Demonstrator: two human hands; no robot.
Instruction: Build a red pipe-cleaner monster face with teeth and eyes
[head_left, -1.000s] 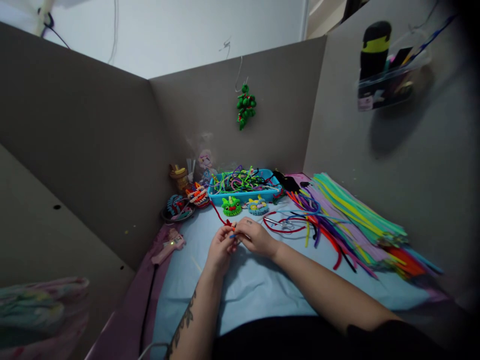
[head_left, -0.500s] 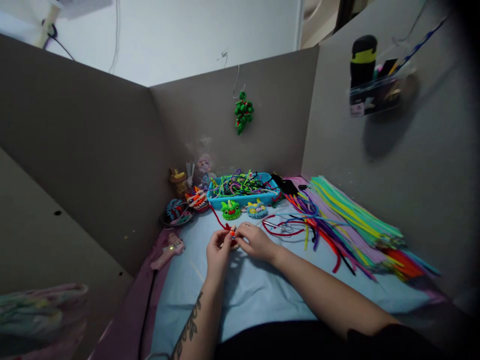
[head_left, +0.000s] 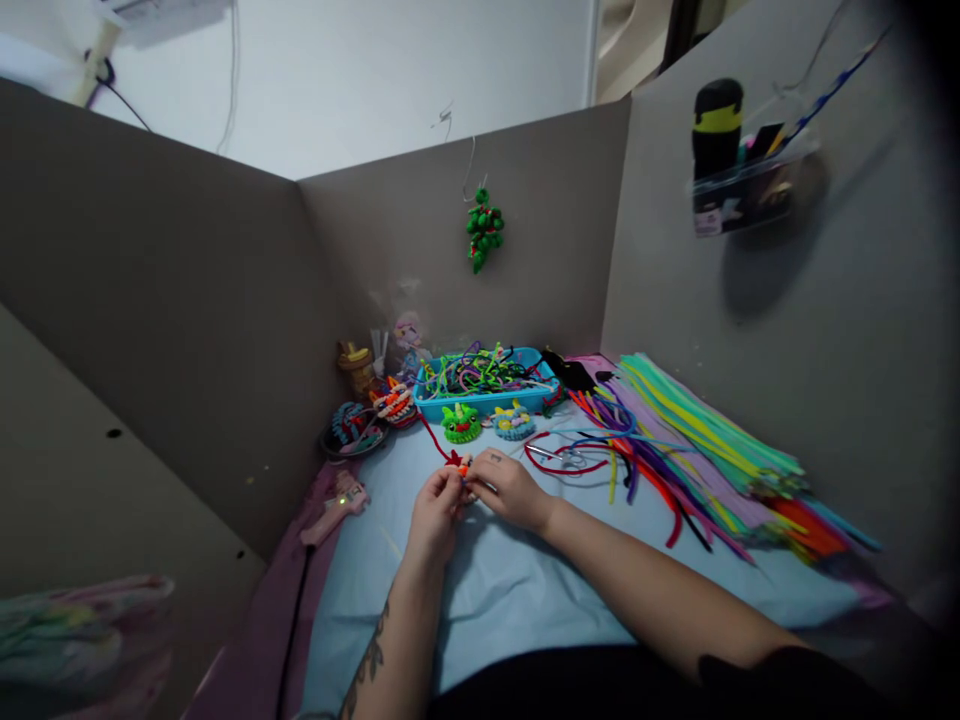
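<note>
Over the light blue cloth point(head_left: 525, 600), a small orange, red and whitish pipe-cleaner figure point(head_left: 463, 469) is pinched between both hands. My left hand point(head_left: 435, 512) grips its left side with thumb and fingers closed. Opposite it, my right hand point(head_left: 511, 492) has curled fingers on the right side, hiding much of the piece. A red pipe cleaner point(head_left: 433, 436) trails from behind the figure toward the back left. Just beyond the hands sit a green pipe-cleaner creature point(head_left: 460, 424) and a blue and yellow one point(head_left: 514, 421).
A blue tray point(head_left: 450, 405) heaped with pipe-cleaner scraps stands at the back. Bundled pipe cleaners point(head_left: 697, 440) cover the right side, near scissors point(head_left: 546, 453). A pink glue gun point(head_left: 337, 508) lies left, below a dark bowl point(head_left: 360, 445). Grey panels point(head_left: 405, 230) enclose the table.
My left hand has turned slightly, its fingers now bunched closer at the figure. The right hand stays nearly in place, and the view has shifted a little.
</note>
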